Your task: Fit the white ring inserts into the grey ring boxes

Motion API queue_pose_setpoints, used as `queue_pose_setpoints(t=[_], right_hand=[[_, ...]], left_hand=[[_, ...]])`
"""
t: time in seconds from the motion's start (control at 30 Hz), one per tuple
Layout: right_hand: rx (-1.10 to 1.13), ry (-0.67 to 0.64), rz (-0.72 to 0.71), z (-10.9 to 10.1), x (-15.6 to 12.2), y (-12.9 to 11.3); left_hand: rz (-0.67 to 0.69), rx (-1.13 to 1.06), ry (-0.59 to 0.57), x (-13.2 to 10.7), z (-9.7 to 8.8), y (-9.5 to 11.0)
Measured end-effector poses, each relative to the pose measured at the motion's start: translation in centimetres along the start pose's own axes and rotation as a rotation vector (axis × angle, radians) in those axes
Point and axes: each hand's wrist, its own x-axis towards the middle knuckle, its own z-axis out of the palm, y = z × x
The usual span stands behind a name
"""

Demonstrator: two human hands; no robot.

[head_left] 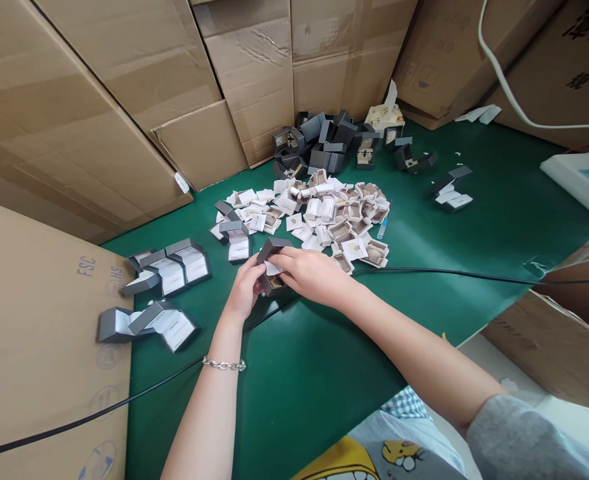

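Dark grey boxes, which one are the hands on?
The open box between the left hand and right hand; no hand touches the other boxes.

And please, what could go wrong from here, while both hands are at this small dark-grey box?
The white paper piece by the right fingers may crease against the open dark-grey box that the left hand holds. The black cable passes beneath the left forearm and might snag. The loose pile of white card pieces lies close beyond the right hand, which could knock some.
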Motion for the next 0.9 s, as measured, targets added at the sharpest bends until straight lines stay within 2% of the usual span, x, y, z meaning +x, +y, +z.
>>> queue_pose_setpoints(t=[0.3, 0.57, 0.77, 0.9], right_hand=[[0.337, 0.016, -0.046, -0.4, 0.0, 0.6], [0.405, 0.026, 0.028, 0.2, 0.2, 0.6], [0.335, 0.079, -0.086, 0.6, 0.2, 0.0], [0.234, 0.055, -0.117, 0.8, 0.2, -0.2]], left_hand=[[0.004, 0.126, -0.039, 0.0, 0.1, 0.0], [0.006, 0.14, -0.048, -0.3, 0.6, 0.1], [0.03, 0.166, 0.053, -0.2, 1.1, -0.2], [0.092, 0.213, 0.199, -0.3, 1.5, -0.3]])
